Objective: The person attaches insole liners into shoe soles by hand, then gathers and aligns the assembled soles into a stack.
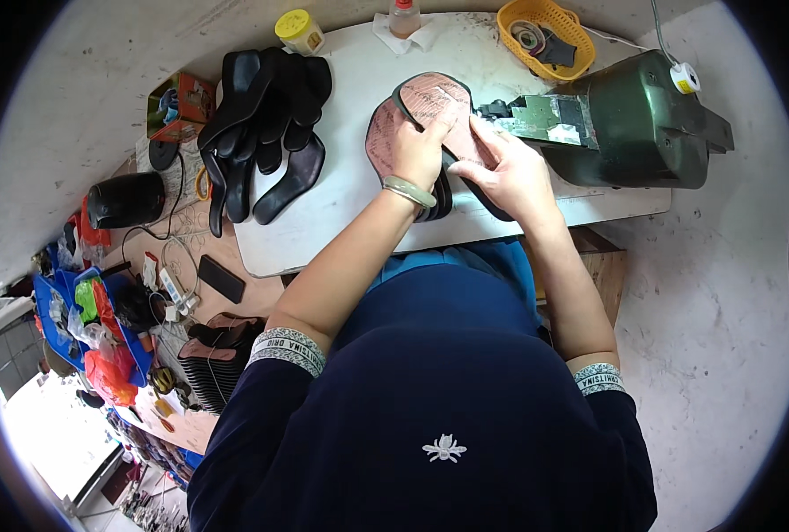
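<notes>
While both bare hands meet over the middle of the pale surface [359, 53], the left hand [418, 151] grips the upper sole [434, 93], a pink-faced piece with dark edges, its thumb on the face and its other fingers partly hidden. Thumb and forefinger of the right hand [514, 173] stand apart on that same piece, just beside the left; whether they pinch it, I cannot tell. Another pink-faced sole [382, 133] lies partly covered, to the left and slightly beneath. A pale green bracelet [410, 191] circles the left wrist.

Farther left, black curved pieces [266, 97] are heaped at the surface's edge, with a yellow-lidded jar [299, 34] beyond them. At the far side stands a red-capped bottle [404, 19]; to its right, a yellow basket [579, 35] holds a roll of tape [527, 37]. Near the right hand, a dark green machine [643, 120] occupies the right end.
</notes>
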The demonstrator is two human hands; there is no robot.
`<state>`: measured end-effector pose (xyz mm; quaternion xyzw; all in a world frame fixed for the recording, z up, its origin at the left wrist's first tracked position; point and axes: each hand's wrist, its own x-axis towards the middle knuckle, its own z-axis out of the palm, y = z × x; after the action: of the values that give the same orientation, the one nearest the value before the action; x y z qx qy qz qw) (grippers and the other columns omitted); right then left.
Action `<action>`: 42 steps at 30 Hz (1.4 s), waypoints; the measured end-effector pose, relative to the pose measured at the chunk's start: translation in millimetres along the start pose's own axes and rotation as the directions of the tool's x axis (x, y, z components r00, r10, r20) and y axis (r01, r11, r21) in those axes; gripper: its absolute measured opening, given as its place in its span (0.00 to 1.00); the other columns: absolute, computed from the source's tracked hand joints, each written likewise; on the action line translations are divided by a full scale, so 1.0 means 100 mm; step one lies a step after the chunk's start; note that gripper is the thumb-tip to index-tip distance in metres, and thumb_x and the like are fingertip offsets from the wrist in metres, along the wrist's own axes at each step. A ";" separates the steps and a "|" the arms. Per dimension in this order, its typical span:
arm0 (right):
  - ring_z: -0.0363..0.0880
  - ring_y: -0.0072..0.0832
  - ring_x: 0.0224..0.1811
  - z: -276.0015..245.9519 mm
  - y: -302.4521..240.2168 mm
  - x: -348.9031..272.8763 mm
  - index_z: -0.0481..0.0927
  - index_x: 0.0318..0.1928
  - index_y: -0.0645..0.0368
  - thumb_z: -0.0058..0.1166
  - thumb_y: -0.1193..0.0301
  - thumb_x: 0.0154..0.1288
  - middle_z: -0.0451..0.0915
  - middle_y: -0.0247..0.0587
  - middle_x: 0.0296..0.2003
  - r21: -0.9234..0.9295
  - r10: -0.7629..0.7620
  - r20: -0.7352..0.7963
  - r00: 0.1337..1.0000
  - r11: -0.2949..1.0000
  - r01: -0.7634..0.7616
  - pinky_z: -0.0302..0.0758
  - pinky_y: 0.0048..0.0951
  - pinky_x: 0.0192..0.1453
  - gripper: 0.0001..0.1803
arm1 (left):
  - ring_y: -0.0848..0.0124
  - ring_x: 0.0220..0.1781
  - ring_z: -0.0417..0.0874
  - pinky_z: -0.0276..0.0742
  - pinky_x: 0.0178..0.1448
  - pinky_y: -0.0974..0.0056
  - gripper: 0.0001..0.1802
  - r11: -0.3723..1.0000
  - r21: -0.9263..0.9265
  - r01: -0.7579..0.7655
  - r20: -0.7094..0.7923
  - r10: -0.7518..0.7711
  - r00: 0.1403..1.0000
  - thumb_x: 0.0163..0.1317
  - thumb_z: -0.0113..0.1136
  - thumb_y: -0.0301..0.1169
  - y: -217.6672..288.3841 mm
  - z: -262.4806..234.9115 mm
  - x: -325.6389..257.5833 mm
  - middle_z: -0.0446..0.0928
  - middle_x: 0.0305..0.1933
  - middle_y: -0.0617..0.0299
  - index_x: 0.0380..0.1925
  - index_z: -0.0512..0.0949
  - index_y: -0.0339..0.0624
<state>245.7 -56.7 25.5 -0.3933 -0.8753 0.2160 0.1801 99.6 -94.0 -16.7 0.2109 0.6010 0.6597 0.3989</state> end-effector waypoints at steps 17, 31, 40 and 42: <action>0.71 0.16 0.23 0.24 -0.01 -0.08 0.80 0.41 0.67 0.51 0.62 0.72 0.82 0.40 0.30 0.809 0.343 0.587 0.733 -0.215 -0.547 0.62 0.15 0.25 0.17 | 0.55 0.49 0.80 0.75 0.53 0.58 0.29 0.379 0.646 -0.662 0.441 0.523 0.729 0.61 0.61 0.54 0.14 0.05 1.01 0.81 0.47 0.51 0.46 0.81 0.38; 0.64 0.14 0.17 0.11 0.11 0.15 0.84 0.36 0.64 0.49 0.63 0.73 0.79 0.33 0.22 0.816 0.448 0.467 0.762 0.114 -0.567 0.58 0.15 0.21 0.17 | 0.60 0.38 0.84 0.77 0.47 0.58 0.18 0.210 0.656 -0.725 0.745 -0.335 0.576 0.70 0.54 0.46 0.72 -0.02 0.82 0.85 0.43 0.61 0.51 0.81 0.52; 0.76 0.23 0.29 0.10 0.24 -0.20 0.84 0.41 0.68 0.48 0.64 0.74 0.82 0.42 0.29 0.829 0.301 0.449 0.841 0.212 -0.518 0.71 0.19 0.37 0.19 | 0.66 0.30 0.83 0.78 0.36 0.64 0.20 0.413 0.775 -0.478 0.593 -0.216 0.776 0.72 0.52 0.45 0.56 -0.06 0.52 0.84 0.34 0.54 0.48 0.79 0.41; 0.79 0.27 0.33 0.19 0.34 -0.51 0.83 0.41 0.70 0.49 0.63 0.74 0.84 0.45 0.32 0.845 0.261 0.443 0.858 0.197 -0.496 0.74 0.22 0.43 0.19 | 0.64 0.34 0.84 0.78 0.42 0.62 0.23 0.421 0.835 -0.355 0.510 -0.350 0.786 0.71 0.50 0.47 0.61 -0.02 0.48 0.84 0.37 0.52 0.50 0.77 0.38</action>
<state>289.2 -79.7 -15.4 -0.3908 -0.4664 0.7607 0.2260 52.6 -55.3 32.1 0.5954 0.6908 0.1209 0.3921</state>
